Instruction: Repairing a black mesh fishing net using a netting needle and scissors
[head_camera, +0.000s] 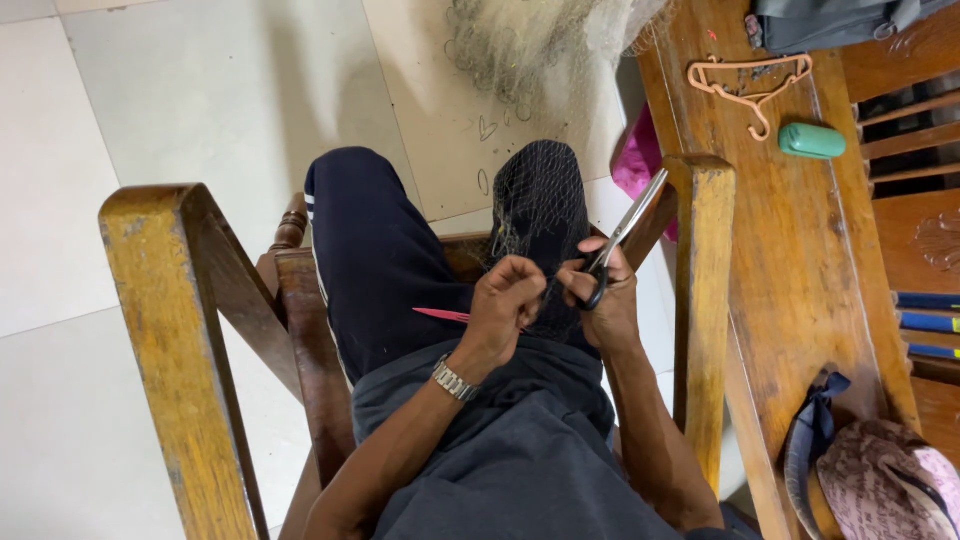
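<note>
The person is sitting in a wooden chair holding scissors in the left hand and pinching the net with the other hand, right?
Not quite. The head view shows the scissors in the right hand, not the left. The left hand, the one with the wristwatch, pinches the net. The wooden chair part is right.

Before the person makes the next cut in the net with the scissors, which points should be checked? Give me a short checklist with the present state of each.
1. Right hand holds the scissors firmly: ok.
2. Scissor blades point away from the body: ok, they point up and away.
3. Left hand pinches the net: ok.
4. Left fingers away from the blades: cannot tell, the hands are very close together.
5. Net lies over the knee: ok.
6. Red needle secure by the left hand: cannot tell, partly hidden.
</note>
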